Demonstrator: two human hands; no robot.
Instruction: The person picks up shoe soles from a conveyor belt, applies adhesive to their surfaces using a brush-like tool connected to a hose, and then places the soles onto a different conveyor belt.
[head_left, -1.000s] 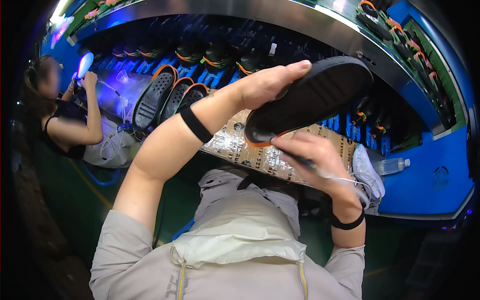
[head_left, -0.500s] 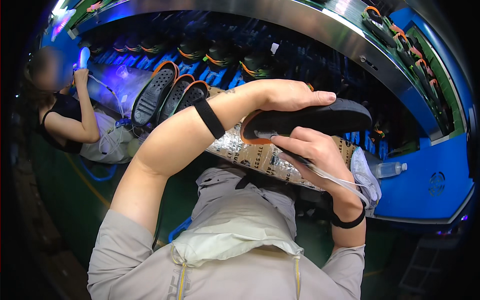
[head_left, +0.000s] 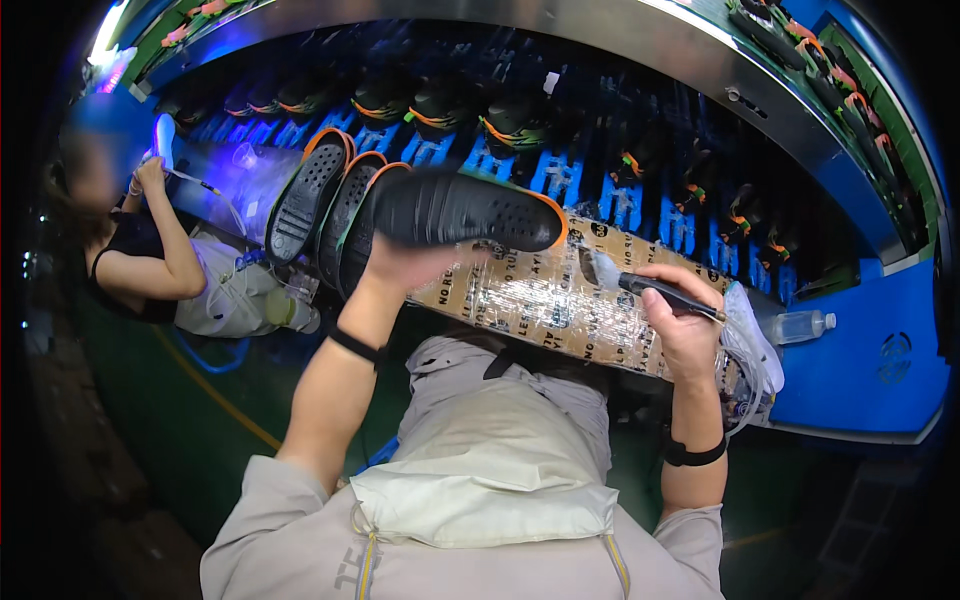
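A black shoe sole [head_left: 470,210] with an orange rim at one end is held up in my left hand [head_left: 415,265], its perforated face turned toward me. Motion blurs the sole's left part and my fingers, which grip it from below. Several similar soles [head_left: 312,195] stand leaning in a row just beyond that hand. In my right hand [head_left: 685,315] is a black-handled brush [head_left: 665,292] with a thin clear hose at its back end. Its pale bristle end points left over the cardboard-covered bench [head_left: 530,310], apart from the sole.
Dark shoe uppers [head_left: 512,125] on blue holders line the far side under a metal rail [head_left: 480,25]. More shoe parts lie on a green belt [head_left: 880,150] at the upper right. Right of me are a white shoe [head_left: 752,335] and plastic bottle [head_left: 800,326]. A co-worker [head_left: 150,240] sits left.
My left hand has swung left with the sole, turning it from its smooth black side to its perforated face. My right hand with the brush has drawn away from the sole, slightly right and down.
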